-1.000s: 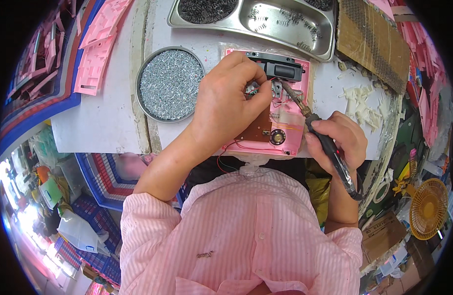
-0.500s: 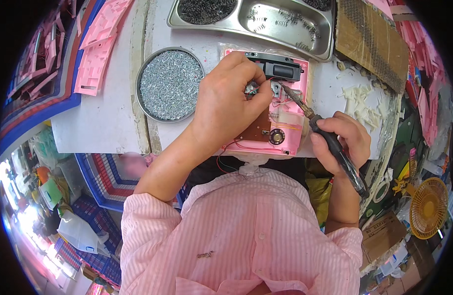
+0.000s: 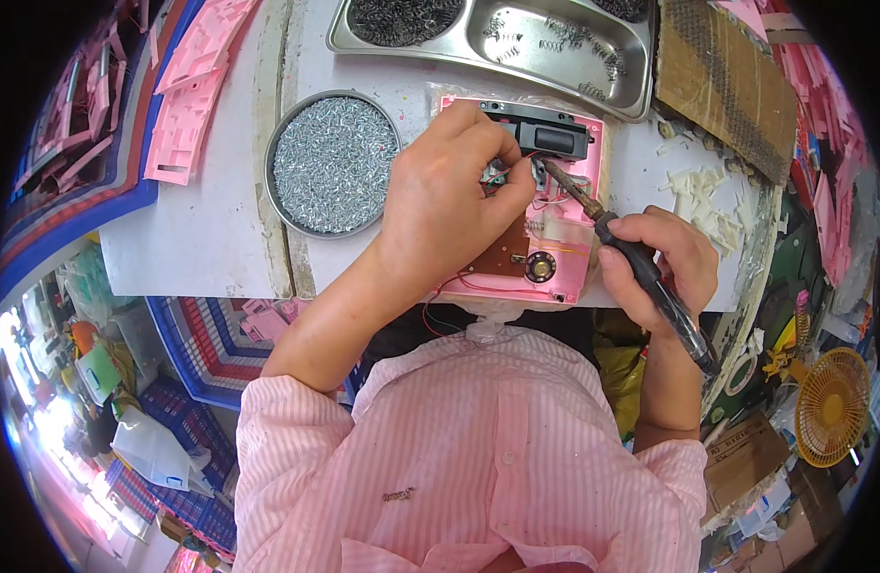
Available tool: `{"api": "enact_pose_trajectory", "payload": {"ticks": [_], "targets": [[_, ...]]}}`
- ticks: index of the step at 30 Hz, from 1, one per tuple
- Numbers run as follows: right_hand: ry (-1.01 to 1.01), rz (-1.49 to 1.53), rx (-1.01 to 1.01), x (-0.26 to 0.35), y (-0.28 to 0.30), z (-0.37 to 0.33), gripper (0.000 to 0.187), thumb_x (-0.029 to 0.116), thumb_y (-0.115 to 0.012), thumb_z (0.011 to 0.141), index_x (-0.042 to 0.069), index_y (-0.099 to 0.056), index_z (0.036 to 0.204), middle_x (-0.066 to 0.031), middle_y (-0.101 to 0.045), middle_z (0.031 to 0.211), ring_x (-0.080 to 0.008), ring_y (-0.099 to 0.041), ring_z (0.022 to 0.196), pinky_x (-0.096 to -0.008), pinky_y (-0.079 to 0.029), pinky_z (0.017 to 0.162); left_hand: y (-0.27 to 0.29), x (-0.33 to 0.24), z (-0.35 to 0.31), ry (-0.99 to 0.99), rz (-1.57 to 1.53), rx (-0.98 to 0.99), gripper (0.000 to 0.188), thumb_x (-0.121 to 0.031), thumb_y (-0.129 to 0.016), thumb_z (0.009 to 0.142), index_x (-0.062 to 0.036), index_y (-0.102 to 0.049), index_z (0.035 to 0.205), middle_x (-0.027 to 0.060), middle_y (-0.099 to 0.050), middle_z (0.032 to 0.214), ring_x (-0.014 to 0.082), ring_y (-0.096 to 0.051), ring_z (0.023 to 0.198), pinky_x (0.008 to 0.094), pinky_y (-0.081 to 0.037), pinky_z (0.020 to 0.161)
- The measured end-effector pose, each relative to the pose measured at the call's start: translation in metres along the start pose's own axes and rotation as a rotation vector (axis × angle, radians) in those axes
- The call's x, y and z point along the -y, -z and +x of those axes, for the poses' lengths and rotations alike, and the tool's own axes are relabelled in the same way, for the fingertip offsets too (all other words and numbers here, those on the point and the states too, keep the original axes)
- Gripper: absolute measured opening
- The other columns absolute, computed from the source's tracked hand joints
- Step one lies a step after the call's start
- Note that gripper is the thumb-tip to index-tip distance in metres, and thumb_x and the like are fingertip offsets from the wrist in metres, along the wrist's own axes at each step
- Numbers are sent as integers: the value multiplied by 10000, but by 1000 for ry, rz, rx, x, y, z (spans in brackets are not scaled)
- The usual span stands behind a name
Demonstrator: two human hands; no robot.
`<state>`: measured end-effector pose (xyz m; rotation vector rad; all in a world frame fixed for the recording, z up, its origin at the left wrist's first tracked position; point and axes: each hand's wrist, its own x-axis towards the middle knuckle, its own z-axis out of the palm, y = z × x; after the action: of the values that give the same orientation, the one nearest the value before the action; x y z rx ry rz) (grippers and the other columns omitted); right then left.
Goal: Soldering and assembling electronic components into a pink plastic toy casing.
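Note:
A pink plastic housing (image 3: 572, 277) lies on the table, fitted with a black module (image 3: 545, 137), a brown circuit board (image 3: 502, 256), a small round speaker (image 3: 540, 266) and thin wires. Over its left part, my left hand (image 3: 449, 177) pinches thumb and forefinger together beside the black module. A red wire shows at the fingertips, but what they grip is largely hidden. In my right hand (image 3: 664, 263) is a soldering iron (image 3: 640, 263) with a black handle. Its tip points up and left, close to my left fingertips.
Left of the housing stands a round tin of small screws (image 3: 335, 162). A metal tray (image 3: 554, 72) with springs sits behind it. At right are corrugated cardboard (image 3: 721, 86) and white scraps (image 3: 702, 205). Pink parts (image 3: 196, 86) lie at left, and a yellow fan (image 3: 831, 406) stands lower right.
The soldering iron has shifted slightly, its tip moving a little up and left towards my left fingertips. My left hand keeps its pinch almost in place.

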<state>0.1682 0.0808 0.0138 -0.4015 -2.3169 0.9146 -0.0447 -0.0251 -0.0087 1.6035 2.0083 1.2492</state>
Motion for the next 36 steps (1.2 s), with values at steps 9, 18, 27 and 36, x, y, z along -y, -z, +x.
{"api": "enact_pose_trajectory", "payload": {"ticks": [9, 18, 27, 36], "targets": [[6, 10, -28, 0, 0, 1, 304, 55, -812, 768, 38, -669, 1036, -84, -685, 726, -175, -571, 515, -282, -428, 480, -6, 1, -1, -39, -20, -67, 113, -12, -752, 782, -7, -640, 796, 58, -537, 745, 160, -501, 563, 309, -413, 513], [-74, 89, -87, 7, 16, -19, 306, -2, -794, 745, -12, -662, 1020, -114, -675, 720, -169, -578, 535, -273, -429, 497, -4, -2, -1, 4, 33, -39, 118, -67, -746, 770, -41, -633, 789, 99, -593, 815, 298, -627, 697, 406, -525, 601], [-88, 91, -145, 3, 20, -24, 288, -3, -787, 764, -21, -663, 1023, -110, -690, 764, -168, -632, 605, -254, -450, 535, -5, 0, -2, -19, 53, -59, 115, -62, -745, 765, -36, -635, 787, 101, -595, 811, 299, -624, 700, 405, -527, 606], [-139, 56, -188, 4, 34, -38, 311, 4, -794, 774, -35, -658, 1051, -122, -671, 761, -156, -614, 625, -243, -446, 563, -2, -13, -2, -13, 37, -162, 139, -27, -763, 790, -27, -665, 889, 47, -587, 829, 141, -563, 615, 288, -462, 537]]}}
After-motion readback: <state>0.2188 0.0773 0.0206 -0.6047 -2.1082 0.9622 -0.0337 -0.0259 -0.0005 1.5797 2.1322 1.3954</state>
